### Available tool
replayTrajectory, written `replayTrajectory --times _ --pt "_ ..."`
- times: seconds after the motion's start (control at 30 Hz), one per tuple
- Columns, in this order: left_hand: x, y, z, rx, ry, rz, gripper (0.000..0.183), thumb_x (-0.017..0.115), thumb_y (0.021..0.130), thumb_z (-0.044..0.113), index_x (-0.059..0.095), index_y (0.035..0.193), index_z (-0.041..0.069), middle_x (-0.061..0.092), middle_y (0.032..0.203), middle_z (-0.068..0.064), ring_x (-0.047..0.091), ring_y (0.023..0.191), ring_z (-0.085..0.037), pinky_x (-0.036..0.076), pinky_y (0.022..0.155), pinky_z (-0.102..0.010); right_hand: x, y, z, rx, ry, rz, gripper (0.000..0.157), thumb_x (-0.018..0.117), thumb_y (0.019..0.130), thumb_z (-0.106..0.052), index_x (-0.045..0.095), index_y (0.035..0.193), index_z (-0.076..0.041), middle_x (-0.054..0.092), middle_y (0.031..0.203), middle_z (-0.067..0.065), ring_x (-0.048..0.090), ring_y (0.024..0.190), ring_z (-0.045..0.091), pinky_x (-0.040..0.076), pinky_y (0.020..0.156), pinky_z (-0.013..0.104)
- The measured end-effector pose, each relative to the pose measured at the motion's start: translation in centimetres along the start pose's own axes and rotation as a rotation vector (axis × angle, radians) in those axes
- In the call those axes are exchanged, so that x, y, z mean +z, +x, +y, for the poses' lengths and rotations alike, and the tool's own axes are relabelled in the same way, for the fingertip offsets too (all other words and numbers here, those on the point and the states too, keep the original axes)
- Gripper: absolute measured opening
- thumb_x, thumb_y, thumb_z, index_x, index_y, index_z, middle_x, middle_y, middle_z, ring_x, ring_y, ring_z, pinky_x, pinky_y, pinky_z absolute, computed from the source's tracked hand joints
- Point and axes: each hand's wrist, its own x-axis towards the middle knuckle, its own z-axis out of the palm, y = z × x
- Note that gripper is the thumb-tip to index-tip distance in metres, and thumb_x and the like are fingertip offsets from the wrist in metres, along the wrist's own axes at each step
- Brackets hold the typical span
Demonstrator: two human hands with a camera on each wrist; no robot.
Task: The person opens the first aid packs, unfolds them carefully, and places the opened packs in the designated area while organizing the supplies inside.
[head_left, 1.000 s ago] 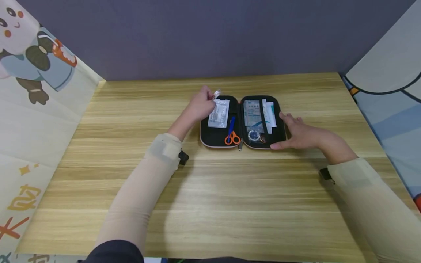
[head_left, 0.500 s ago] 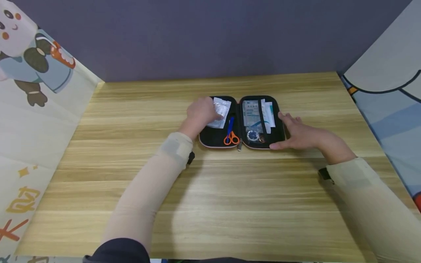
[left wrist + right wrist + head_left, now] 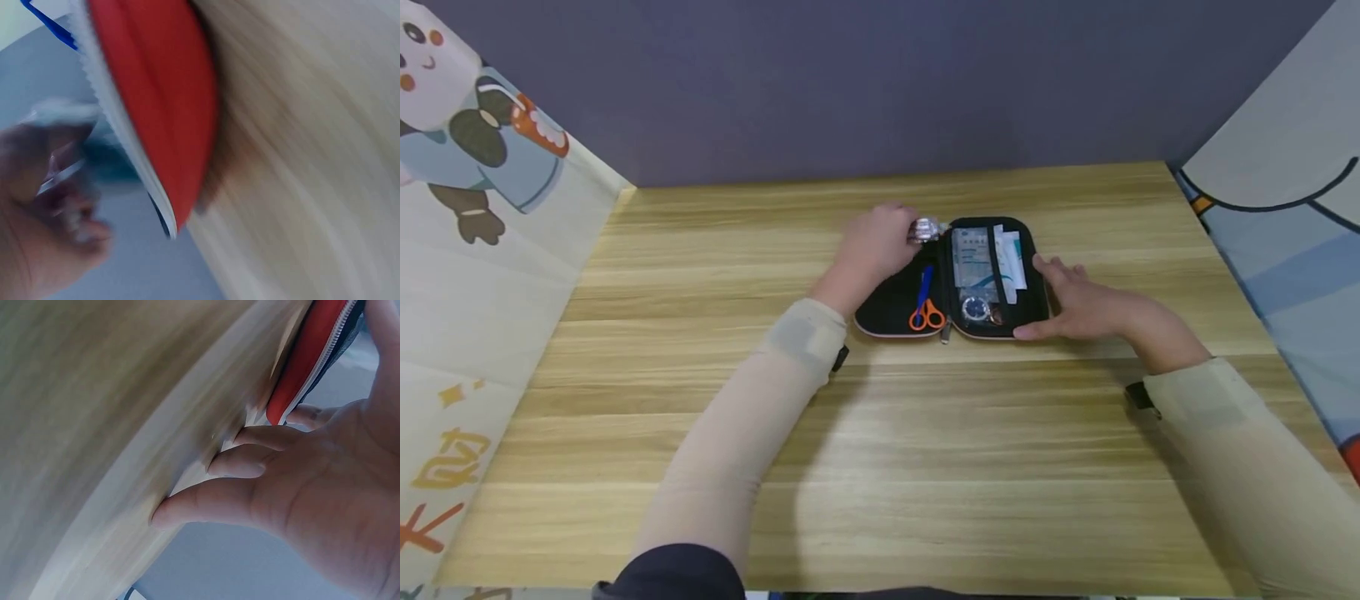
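A black-lined zip case (image 3: 891,312) with a red outer shell (image 3: 169,94) lies unfolded on the table. My left hand (image 3: 876,250) grips crinkled clear-silver plastic packets (image 3: 927,230) over the back of the case's left half. In the left wrist view the packets (image 3: 62,112) are blurred, and the fingers partly hide them. Orange-handled scissors (image 3: 927,312) with blue-covered blades lie in that half. My right hand (image 3: 1086,308), fingers spread, rests against the right edge of the case. In the right wrist view its straight fingertips (image 3: 94,244) touch down near the red shell (image 3: 306,362).
The case's right half holds flat sachets (image 3: 973,258) and white strip packets (image 3: 1013,262) under a black strap, with a small round item (image 3: 976,309) below them. A zipper pull (image 3: 946,333) hangs at the front. Wood-grain table (image 3: 925,467) surrounds the case, with a dark panel (image 3: 880,92) behind.
The left hand has gone down to the silver-white packet in the left half, gripped it, and lifted it up and right, baring the black lining. The right hand stays in place.
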Motion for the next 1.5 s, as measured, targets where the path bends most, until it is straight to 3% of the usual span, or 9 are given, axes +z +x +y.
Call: replayTrajectory --times 0.1,0.17,0.43,0.73,0.83,0.97,1.07,1.3,1.5 --pt "0.5 0.2 0.5 -0.008 -0.069 -0.179 0.053 0.071 0.101 0.05 0.064 0.14 0.016 0.07 0.126 -0.003 0.066 0.106 -0.02 0.058 0.094 -0.041 0.3 0.2 0.1 0.001 -0.002 -0.002 0.138 0.077 0.087 -0.07 -0.014 0.17 -0.008 -0.015 0.171 0.038 -0.011 0.154 0.068 0.007 0.122 0.082" --pt "0.7 0.3 0.8 -0.008 -0.116 -0.229 0.064 0.065 0.102 0.058 0.058 0.15 0.017 0.069 0.132 -0.002 0.066 0.113 -0.019 0.057 0.098 -0.041 0.3 0.2 0.2 0.002 -0.001 -0.001 0.138 0.076 0.087 -0.07 -0.015 0.17 -0.008 -0.015 0.171 0.038 -0.011 0.154 0.068 0.007 0.122 0.082" --pt "0.6 0.8 1.9 0.069 -0.404 -0.21 0.045 0.046 0.115 0.039 0.06 0.148 0.012 0.069 0.133 -0.006 0.066 0.109 -0.018 0.055 0.096 -0.037 0.0 -0.1 0.2 0.003 0.002 0.002 0.137 0.076 0.088 -0.068 -0.016 0.169 -0.008 -0.017 0.172 0.036 -0.012 0.154 0.067 0.007 0.122 0.083" --pt "0.7 0.6 0.2 -0.013 -0.919 -0.236 0.034 0.049 0.105 -0.007 0.066 0.134 -0.002 0.074 0.121 -0.02 0.073 0.109 -0.028 0.062 0.093 -0.035 0.1 -0.1 0.0 0.001 0.002 0.001 0.136 0.076 0.089 -0.069 -0.016 0.169 -0.009 -0.017 0.172 0.035 -0.012 0.154 0.067 0.008 0.121 0.083" --pt "0.6 0.6 -0.4 0.001 -0.803 -0.201 0.035 0.054 0.099 -0.01 0.069 0.129 0.0 0.074 0.123 -0.017 0.071 0.112 -0.028 0.061 0.093 -0.036 0.1 -0.1 -0.1 0.004 0.002 0.002 0.136 0.076 0.089 -0.069 -0.015 0.17 -0.009 -0.017 0.172 0.035 -0.012 0.154 0.067 0.008 0.121 0.083" --pt "0.3 0.6 -0.9 0.046 -0.313 -0.157 0.032 0.068 0.1 0.007 0.071 0.132 0.01 0.072 0.132 -0.009 0.065 0.119 -0.025 0.057 0.102 -0.038 0.1 -0.1 -0.1 0.011 0.002 0.005 0.136 0.076 0.088 -0.069 -0.015 0.17 -0.009 -0.017 0.172 0.035 -0.012 0.155 0.066 0.008 0.121 0.083" --pt "0.2 0.5 -1.1 0.065 -0.096 -0.219 0.038 0.071 0.102 0.022 0.069 0.14 0.015 0.069 0.141 -0.006 0.064 0.127 -0.024 0.053 0.112 -0.042 0.1 -0.1 0.0 0.012 0.004 0.007 0.136 0.076 0.088 -0.069 -0.015 0.17 -0.009 -0.017 0.172 0.035 -0.012 0.155 0.066 0.008 0.121 0.083" --pt "0.2 -0.3 -1.8 0.095 0.027 -0.32 0.043 0.061 0.107 0.023 0.062 0.151 0.018 0.067 0.146 -0.006 0.066 0.121 -0.023 0.055 0.109 -0.044 0.1 -0.2 0.0 0.008 0.011 0.007 0.136 0.076 0.088 -0.069 -0.014 0.17 -0.009 -0.017 0.172 0.035 -0.012 0.155 0.066 0.007 0.121 0.083" --pt "-0.4 -1.6 -1.8 0.166 0.011 -0.408 0.042 0.055 0.11 0.022 0.062 0.151 0.019 0.069 0.141 -0.006 0.061 0.089 -0.022 0.054 0.084 -0.039 0.1 -0.2 0.0 0.011 0.013 0.008 0.137 0.076 0.088 -0.069 -0.015 0.17 -0.009 -0.017 0.172 0.035 -0.013 0.155 0.065 0.007 0.121 0.083"
